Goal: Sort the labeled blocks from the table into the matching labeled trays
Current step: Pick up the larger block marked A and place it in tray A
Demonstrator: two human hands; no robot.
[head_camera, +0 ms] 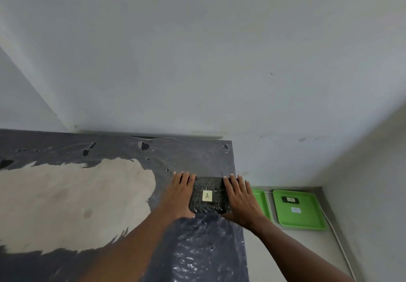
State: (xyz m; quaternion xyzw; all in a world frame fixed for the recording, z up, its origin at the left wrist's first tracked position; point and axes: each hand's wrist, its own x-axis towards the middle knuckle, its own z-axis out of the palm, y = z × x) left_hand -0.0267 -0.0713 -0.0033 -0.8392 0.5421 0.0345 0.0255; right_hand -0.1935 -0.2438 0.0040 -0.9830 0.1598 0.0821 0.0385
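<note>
Your left hand [180,193] and right hand [238,198] press flat, fingers extended, against opposite sides of block A [208,195] near the table [66,204] edge, squeezing for a lift toward green trays [299,210] below.

The left hand [180,193] and right hand [239,200] clasp the dark block [208,195] labelled A on the table [197,248].
</note>
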